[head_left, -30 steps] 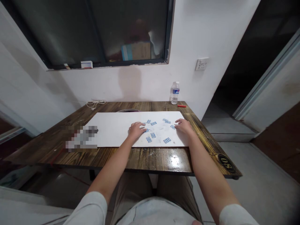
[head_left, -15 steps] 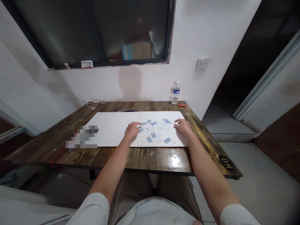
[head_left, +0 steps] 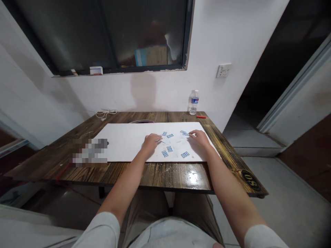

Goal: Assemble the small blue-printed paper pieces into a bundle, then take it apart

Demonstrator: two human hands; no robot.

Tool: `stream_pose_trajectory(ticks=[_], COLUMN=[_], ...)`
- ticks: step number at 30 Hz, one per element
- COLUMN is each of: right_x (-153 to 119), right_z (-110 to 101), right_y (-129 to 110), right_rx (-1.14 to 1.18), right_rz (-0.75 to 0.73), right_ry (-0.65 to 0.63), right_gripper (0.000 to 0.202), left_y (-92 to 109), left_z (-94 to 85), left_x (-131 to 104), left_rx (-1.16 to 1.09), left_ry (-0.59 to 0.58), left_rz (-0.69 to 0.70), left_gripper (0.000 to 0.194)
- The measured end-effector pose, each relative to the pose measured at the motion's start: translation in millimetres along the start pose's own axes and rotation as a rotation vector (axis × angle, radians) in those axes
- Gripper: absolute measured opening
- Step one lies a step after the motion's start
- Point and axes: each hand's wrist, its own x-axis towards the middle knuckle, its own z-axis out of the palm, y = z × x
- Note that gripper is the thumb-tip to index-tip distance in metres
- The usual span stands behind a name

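Several small pieces with blue-striped rectangles (head_left: 169, 149) lie scattered on a white board (head_left: 124, 141), whose long side runs along the table. My left hand (head_left: 150, 144) rests low over the left side of the group, its fingers stretched to the right and covering part of the pieces. A thin dark line shows on the board by its fingertips. My right hand (head_left: 199, 137) reaches in from the right, fingers extended, with the fingertips at an upper right striped piece (head_left: 185, 134). Nothing held shows in either hand, though the undersides of the fingers are hidden.
The board lies on a dark wooden table (head_left: 170, 175). A plastic water bottle (head_left: 192, 102) and a red pen-like stick (head_left: 201, 117) stand and lie at the back right. A white cable (head_left: 106, 113) is coiled at the back left. A blurred patch hides things at the left.
My left hand has moved right, over striped pieces that showed before. My right hand has moved slightly left, so its fingertips now meet the upper right piece.
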Motion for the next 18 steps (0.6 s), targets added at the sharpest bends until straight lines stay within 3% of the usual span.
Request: stream_pose_trajectory(ticks=[4,9,14,18], right_x=[-2,-9,-17,-19], right_z=[11,23,29,31], right_y=[-14,-43,-57,-59], right_rx=[0.013,-0.007,-0.159,-0.238], right_rz=[-0.217,-0.465,-0.53,-0.527], right_ry=[-0.036,-0.217,-0.42,-0.471], right_gripper=[0.023,0.032,0.044,0.046], left_y=[5,2,6,10], left_z=[3.5,10.7,8.0,3.0], left_x=[-2,-3,-3,-1], left_rx=[0.104,0.197,0.249,0.24], left_ry=[-0.153,-0.169,-0.145,-0.145], left_rz=[0.14,0.159,0.218,0.271], left_gripper=[0.034,0.038,0.034,0.022])
